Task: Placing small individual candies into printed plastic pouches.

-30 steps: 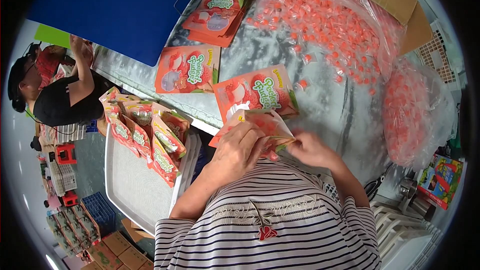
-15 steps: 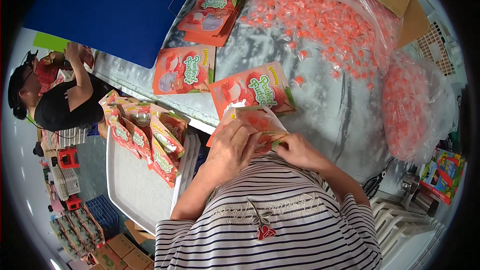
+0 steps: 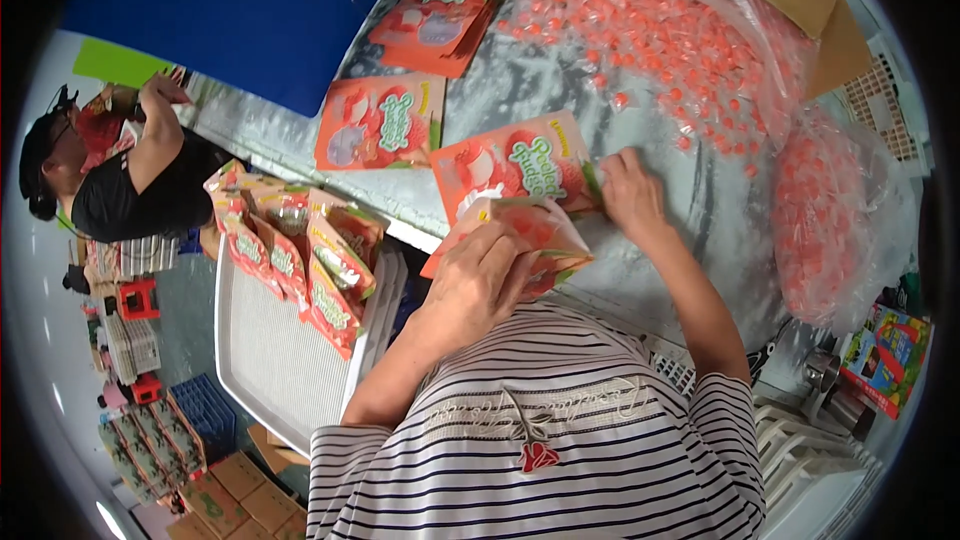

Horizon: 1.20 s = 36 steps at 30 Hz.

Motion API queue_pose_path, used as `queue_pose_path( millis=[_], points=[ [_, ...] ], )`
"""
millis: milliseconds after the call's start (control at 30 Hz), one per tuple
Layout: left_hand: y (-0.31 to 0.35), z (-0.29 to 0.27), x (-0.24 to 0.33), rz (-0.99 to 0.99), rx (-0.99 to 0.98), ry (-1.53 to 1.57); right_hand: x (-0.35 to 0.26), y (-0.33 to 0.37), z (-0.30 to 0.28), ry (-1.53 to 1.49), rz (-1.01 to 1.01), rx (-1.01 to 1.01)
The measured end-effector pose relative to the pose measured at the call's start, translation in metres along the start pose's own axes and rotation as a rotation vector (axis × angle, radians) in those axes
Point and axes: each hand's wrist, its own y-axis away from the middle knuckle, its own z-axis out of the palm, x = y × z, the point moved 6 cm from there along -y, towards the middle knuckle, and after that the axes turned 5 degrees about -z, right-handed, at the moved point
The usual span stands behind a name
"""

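Well out to the left, co-worker [image 3: 140, 180]: a person in a black top, well apart from your left hand.
White tray [image 3: 285, 370]: left of your left forearm, its far half bearing pouches.
Filled pouches [image 3: 330, 265]: a red cluster on that tray, left of your left hand, leaning against one another.
Flat pouch [image 3: 385, 125]: lying on the grey table [image 3: 715, 230], ahead and to the left of your left hand.
Pouch stack [image 3: 440, 10]: farther ahead of your left hand, beyond that flat pouch.
Left hand [image 3: 478, 275]: you grip the held pouch with bent fingers over its left part.
Near pouch [image 3: 520, 165]: flat on the table, just ahead of your left hand, partly covered by what you hold.
Held pouch [image 3: 540, 230]: red, tilted, reaching right from your left hand, in front of your body.
Right hand [image 3: 632, 195]: fingers bent, just beside the near pouch's right edge; you cannot tell whether they grasp anything.
Red candies [image 3: 650, 45]: wrapped, spread ahead of your right hand.
Clear bag [image 3: 825, 220]: full of red pieces, well right of your right hand.
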Motion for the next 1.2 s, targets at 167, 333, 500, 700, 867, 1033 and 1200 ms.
queue_pose_path(
  millis=[167, 333, 500, 700, 867, 1033, 1200],
  points=[
    [-0.003, -0.001, -0.002, 0.016, 0.005, -0.008, -0.007, 0.030, -0.026, -0.319, 0.087, -0.098],
    [-0.006, -0.002, -0.004, 0.042, 0.049, 0.003, -0.074, 0.063, -0.066, -1.054, 0.331, -0.754],
    [-0.009, 0.001, -0.007, 0.010, 0.030, 0.021, -0.150, 0.053, -0.039, -0.783, -0.415, -0.461],
    [-0.011, 0.007, -0.024, -0.074, -0.003, 0.006, -0.167, 0.059, 0.027, -0.311, -0.415, -0.790],
    [-0.015, 0.011, -0.025, -0.065, 0.025, 0.004, -0.173, 0.059, 0.032, -0.274, -0.556, -0.636],
    [-0.012, 0.009, -0.026, -0.052, 0.022, 0.010, -0.157, 0.059, 0.020, -0.520, -0.480, -0.684],
    [-0.010, 0.005, -0.030, -0.057, 0.026, 0.016, -0.131, 0.044, -0.045, -1.055, -0.082, -0.745]
  ],
)
